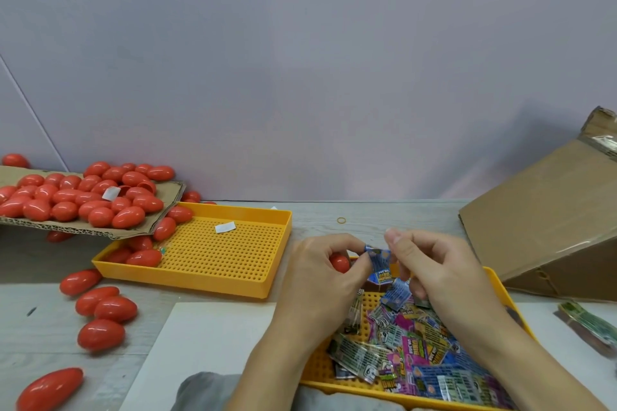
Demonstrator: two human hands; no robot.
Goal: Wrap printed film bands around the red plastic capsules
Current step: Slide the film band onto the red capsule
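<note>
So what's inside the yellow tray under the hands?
The yellow tray holds a loose pile of printed film bands. Wrists cover parts of it, so anything beneath them or the pile is hidden.

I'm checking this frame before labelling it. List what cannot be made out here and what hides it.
- Head view: most of the red capsule sits hidden inside the left hand.
- Print on the blue film band, pinched by the right hand, is too small to read.
- The tray of film bands is covered by both forearms and cut off by the bottom edge.
- The cardboard box runs off the right edge.
</note>
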